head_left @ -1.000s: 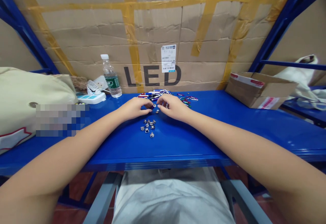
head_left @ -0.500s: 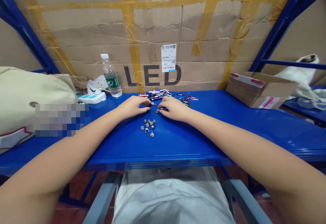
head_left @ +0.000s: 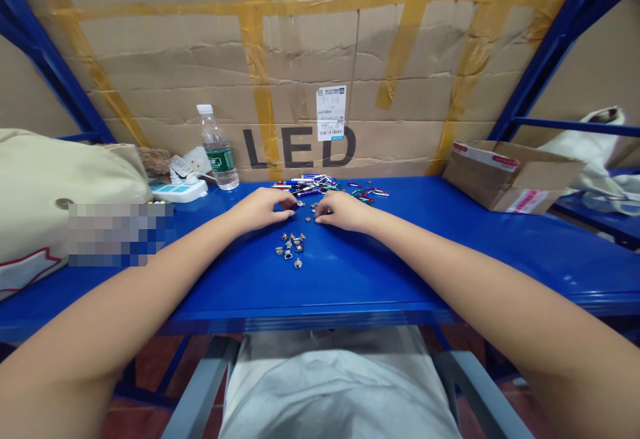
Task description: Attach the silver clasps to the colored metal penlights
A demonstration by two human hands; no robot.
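My left hand (head_left: pixel 263 209) rests on the blue tabletop with fingers curved and thumb apart from the forefinger. A small dark patch shows by its fingertips, too small to name; I see nothing gripped. Across from it, my right hand (head_left: pixel 343 214) is bent over the table, thumb and fingers apart, around some tiny round metal pieces. One small metal disc (head_left: pixel 308 219) lies between the hands, with several others near the fingertips. Nearer to me is a loose cluster of silvery metal fittings (head_left: pixel 289 244). Behind the hands lies a heap of slim, shiny pen-like pieces and clips (head_left: pixel 317 182).
Colored carabiner-like clips (head_left: pixel 379 192) lie right of the heap. A water bottle (head_left: pixel 220 156) and a white power strip (head_left: pixel 179 190) stand at the back left, beside a cream bag (head_left: pixel 65 166). An open cardboard box (head_left: pixel 493 176) sits on the right. Taped cardboard (head_left: pixel 300 46) forms the back.
My right hand has shifted slightly to the right, uncovering small metal discs near its fingertips. My left hand stays about where it was.
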